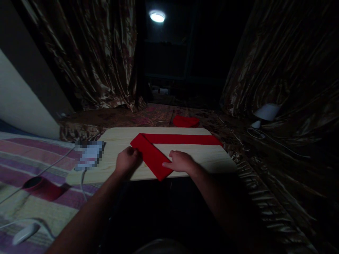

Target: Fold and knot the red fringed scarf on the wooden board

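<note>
A long red cloth strip (182,139) lies across the pale wooden board (111,137). It is folded at its left end, so one part slants down toward me over the board's near edge. My left hand (127,159) is closed at the left side of the slanting part, its thumb and curled fingers pinching the cloth's edge. On the other side, my right hand (181,161) has its thumb touching the cloth's right edge, with thumb and fingers apart. The strip's far right end hangs over the board's right edge.
Behind the board lies a red cloth item (185,121). A blurred-out flat object (90,155) with a cable overlaps the board's left side. On the striped cover are a red cylindrical object (42,188) and a white device (25,233). A white lamp (267,112) stands right.
</note>
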The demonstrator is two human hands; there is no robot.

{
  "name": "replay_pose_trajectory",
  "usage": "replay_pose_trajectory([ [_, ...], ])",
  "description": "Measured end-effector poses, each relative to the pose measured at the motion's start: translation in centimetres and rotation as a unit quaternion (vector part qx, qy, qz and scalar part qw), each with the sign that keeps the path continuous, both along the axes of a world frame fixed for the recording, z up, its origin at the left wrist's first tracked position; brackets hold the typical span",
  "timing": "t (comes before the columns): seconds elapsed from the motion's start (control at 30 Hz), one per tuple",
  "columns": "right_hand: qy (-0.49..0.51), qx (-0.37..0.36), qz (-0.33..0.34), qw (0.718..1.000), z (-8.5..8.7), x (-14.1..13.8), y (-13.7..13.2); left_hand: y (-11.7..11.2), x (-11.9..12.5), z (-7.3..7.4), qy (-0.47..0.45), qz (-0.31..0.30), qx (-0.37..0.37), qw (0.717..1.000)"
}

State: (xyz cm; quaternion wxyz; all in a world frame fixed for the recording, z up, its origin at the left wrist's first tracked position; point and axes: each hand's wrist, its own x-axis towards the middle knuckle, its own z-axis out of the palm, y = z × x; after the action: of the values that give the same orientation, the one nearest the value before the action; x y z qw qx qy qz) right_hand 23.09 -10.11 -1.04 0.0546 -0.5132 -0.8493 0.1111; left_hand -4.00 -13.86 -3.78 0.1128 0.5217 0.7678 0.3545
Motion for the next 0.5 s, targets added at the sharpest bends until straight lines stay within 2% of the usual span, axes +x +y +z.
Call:
replay_pose_trajectory([
  [0.17,-0.039,-0.033,0.025,0.998,1.4,-1.4,-1.2,0.5,0.0,-0.3,0.04,-0.047,-0.012,0.998],
  [0.33,-0.015,-0.058,0.025,0.998,0.8,-1.3,-0.5,0.5,-0.1,-0.7,0.035,-0.047,0.001,0.998],
  [0.5,0.026,-0.129,0.029,0.991,0.3,-1.4,0.5,0.4,-0.1,-0.6,0.028,-0.043,0.019,0.999],
])
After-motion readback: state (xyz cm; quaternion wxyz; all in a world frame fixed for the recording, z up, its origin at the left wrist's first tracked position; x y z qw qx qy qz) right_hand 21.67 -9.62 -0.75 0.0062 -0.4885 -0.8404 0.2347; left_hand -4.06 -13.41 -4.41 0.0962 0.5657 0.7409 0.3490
